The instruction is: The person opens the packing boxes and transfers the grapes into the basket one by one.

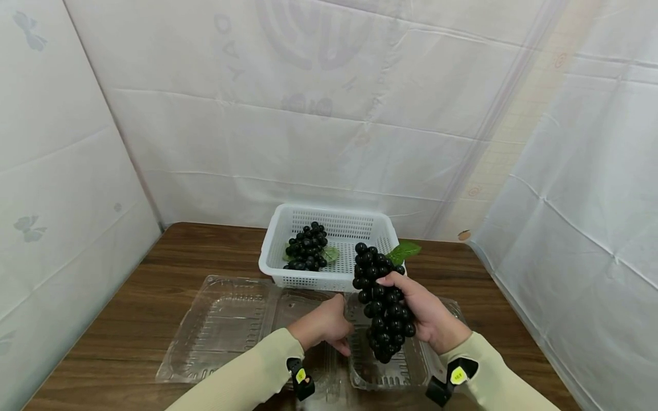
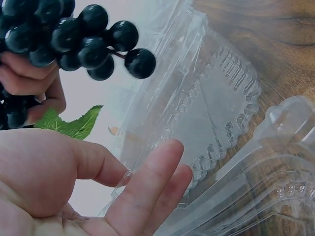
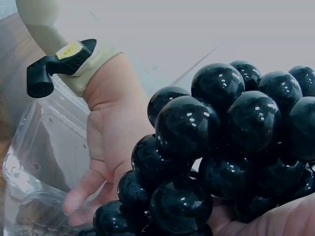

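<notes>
A bunch of black grapes (image 1: 382, 308) with a green leaf (image 1: 405, 251) is gripped by my right hand (image 1: 434, 314), thumb over the berries. It hangs above an open clear plastic clamshell box (image 1: 360, 377). My left hand (image 1: 331, 322) reaches to that box's left edge, loosely extended fingers (image 2: 152, 177) touching the plastic near the rim. Close up in the right wrist view, the grapes (image 3: 187, 128) cover most of the right hand.
Behind the boxes stands a white perforated basket (image 1: 272, 257) with another grape bunch (image 1: 307, 248) and leaves inside. A second clear clamshell box (image 1: 221, 325) lies open on the left of the wooden table (image 1: 133, 319). White sheeting (image 1: 308, 142) hangs around the table.
</notes>
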The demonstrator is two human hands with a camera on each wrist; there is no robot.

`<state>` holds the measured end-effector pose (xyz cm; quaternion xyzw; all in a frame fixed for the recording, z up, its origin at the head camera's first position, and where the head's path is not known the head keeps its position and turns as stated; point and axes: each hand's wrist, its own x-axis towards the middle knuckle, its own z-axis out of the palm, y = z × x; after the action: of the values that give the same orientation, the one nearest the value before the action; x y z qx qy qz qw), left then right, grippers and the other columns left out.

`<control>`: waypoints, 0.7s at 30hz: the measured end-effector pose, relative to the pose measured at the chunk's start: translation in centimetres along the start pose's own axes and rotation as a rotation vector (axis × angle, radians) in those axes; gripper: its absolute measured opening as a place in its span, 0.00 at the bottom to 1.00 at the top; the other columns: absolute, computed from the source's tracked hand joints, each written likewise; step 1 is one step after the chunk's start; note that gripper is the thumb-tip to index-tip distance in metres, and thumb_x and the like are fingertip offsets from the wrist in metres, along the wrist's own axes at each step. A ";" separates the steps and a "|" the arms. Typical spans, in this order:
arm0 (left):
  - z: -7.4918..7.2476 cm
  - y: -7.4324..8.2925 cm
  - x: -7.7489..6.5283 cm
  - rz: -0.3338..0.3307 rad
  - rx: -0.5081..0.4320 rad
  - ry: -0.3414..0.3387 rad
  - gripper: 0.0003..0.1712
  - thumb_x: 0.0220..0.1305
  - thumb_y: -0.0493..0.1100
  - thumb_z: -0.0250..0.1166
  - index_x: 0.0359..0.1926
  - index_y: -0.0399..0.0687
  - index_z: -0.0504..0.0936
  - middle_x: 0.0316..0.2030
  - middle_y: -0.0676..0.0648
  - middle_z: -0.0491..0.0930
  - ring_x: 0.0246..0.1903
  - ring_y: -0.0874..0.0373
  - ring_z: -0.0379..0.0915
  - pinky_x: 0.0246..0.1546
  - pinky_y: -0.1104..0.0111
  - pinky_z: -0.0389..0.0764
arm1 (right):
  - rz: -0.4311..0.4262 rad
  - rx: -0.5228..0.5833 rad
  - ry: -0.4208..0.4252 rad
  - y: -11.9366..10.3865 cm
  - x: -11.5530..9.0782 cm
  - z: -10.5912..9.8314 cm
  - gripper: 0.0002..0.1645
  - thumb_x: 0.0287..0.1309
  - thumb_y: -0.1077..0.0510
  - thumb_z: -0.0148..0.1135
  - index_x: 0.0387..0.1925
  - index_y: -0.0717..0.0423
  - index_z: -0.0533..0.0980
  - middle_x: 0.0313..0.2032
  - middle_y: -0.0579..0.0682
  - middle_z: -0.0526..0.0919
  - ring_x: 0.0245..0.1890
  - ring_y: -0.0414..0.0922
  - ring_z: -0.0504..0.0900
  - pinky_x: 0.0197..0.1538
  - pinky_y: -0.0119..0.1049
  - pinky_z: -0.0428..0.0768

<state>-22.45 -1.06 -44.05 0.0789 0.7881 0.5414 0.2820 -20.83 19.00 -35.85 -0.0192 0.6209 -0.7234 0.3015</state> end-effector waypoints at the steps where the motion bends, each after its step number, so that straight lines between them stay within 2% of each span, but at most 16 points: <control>1: 0.0 0.0 0.0 0.001 0.005 0.000 0.43 0.69 0.28 0.62 0.77 0.30 0.48 0.31 0.31 0.83 0.19 0.51 0.83 0.26 0.59 0.89 | -0.002 0.002 -0.002 -0.1 0.1 0.0 0.18 0.71 0.49 0.48 0.57 0.51 0.65 0.39 0.43 0.84 0.35 0.37 0.84 0.39 0.33 0.86; 6: 0.0 0.1 -0.1 0.001 0.033 0.000 0.42 0.69 0.28 0.62 0.77 0.30 0.50 0.28 0.32 0.83 0.19 0.49 0.84 0.29 0.56 0.89 | 0.002 0.005 0.017 -0.8 0.4 0.1 0.13 0.71 0.48 0.49 0.50 0.50 0.69 0.34 0.41 0.85 0.31 0.36 0.84 0.36 0.33 0.86; 9: 0.0 0.0 -0.1 -0.001 0.030 0.006 0.43 0.69 0.29 0.62 0.77 0.30 0.50 0.27 0.32 0.84 0.18 0.50 0.83 0.28 0.57 0.89 | -0.003 0.010 0.033 -1.4 0.6 0.2 0.14 0.71 0.47 0.50 0.51 0.49 0.68 0.34 0.41 0.85 0.31 0.36 0.84 0.35 0.33 0.86; 14: -0.1 -0.1 -0.1 -0.003 0.016 0.010 0.44 0.68 0.30 0.63 0.77 0.30 0.49 0.31 0.31 0.83 0.17 0.52 0.82 0.27 0.58 0.89 | -0.029 0.011 0.021 -2.4 1.0 0.1 0.15 0.73 0.48 0.49 0.54 0.50 0.67 0.35 0.42 0.85 0.31 0.37 0.85 0.36 0.33 0.86; 18: -0.1 -0.1 -0.1 -0.003 0.013 0.011 0.44 0.68 0.30 0.64 0.77 0.30 0.49 0.33 0.32 0.82 0.19 0.50 0.83 0.28 0.57 0.89 | -0.034 0.022 0.022 -3.1 1.5 0.0 0.14 0.73 0.47 0.49 0.52 0.50 0.68 0.35 0.41 0.85 0.31 0.36 0.84 0.35 0.32 0.85; 21: -0.1 0.0 -0.1 -0.002 0.024 0.009 0.43 0.68 0.30 0.64 0.76 0.30 0.50 0.30 0.32 0.82 0.20 0.49 0.84 0.28 0.57 0.89 | -0.029 0.037 0.035 -3.6 1.8 -0.1 0.13 0.73 0.47 0.49 0.50 0.49 0.69 0.33 0.41 0.85 0.29 0.36 0.84 0.33 0.31 0.85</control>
<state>-22.41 -1.14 -44.04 0.0789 0.7959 0.5319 0.2783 -23.81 18.47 -33.27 -0.0099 0.6123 -0.7392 0.2803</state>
